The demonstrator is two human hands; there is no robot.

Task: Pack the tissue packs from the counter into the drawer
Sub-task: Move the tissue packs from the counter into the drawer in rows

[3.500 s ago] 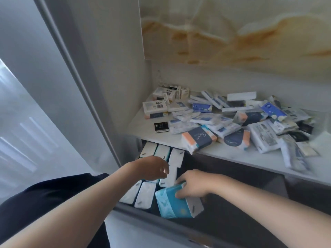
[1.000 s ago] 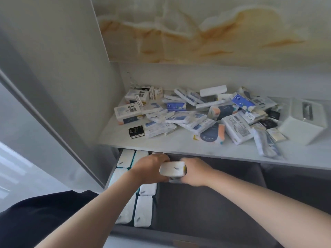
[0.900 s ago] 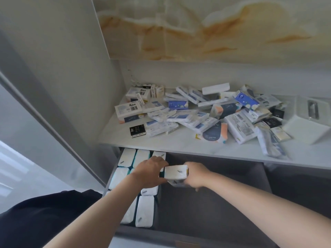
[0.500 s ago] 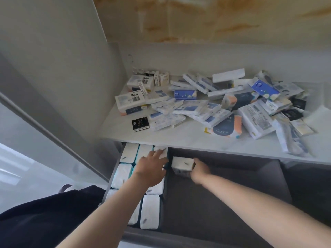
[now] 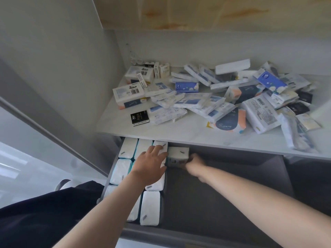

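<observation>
While my right hand [image 5: 194, 162] grips the tissue pack [image 5: 178, 155] at the back of the drawer [image 5: 223, 190], my left hand [image 5: 152, 161] presses flat on the packed row [image 5: 128, 149]. I should seat the pack upright and flush against that row, leaving no gap.

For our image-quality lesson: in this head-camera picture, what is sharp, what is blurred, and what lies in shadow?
Head view: the small black pack on the white counter reads sharp; the clear-wrapped packs at the counter's right end are smeared; the grey drawer lies in shade under the counter, dimming the right hand and the white pack it grips.
</observation>
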